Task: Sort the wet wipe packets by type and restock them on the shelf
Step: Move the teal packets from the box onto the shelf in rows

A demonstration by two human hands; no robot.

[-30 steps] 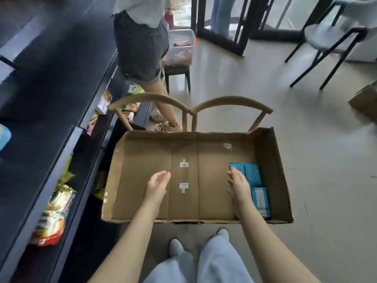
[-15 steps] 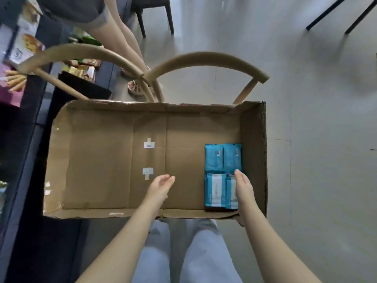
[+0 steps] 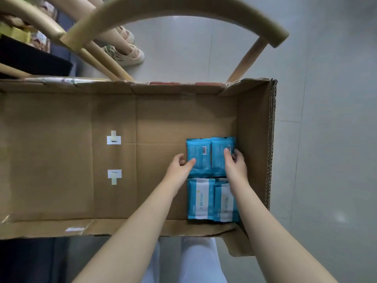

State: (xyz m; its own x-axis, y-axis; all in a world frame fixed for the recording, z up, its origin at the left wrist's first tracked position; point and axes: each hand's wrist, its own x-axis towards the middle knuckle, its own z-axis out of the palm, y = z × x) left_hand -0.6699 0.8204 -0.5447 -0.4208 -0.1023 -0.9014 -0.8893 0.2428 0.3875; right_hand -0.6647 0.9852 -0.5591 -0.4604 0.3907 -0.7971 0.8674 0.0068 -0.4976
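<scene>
Down in the right near corner of the cardboard box [image 3: 255,139] lie four blue wipe packets, two by two, all with their long axes running away from the person. The left far packet [image 3: 202,148] and right far packet [image 3: 219,162] lie barcode side up (the near pair [image 3: 200,199] show white labels). The left hand [image 3: 178,167] pinches the left far packet's outer edge, thumb on top. The right hand [image 3: 236,168] likewise grips the right far packet, fingers curled over its right edge.
</scene>
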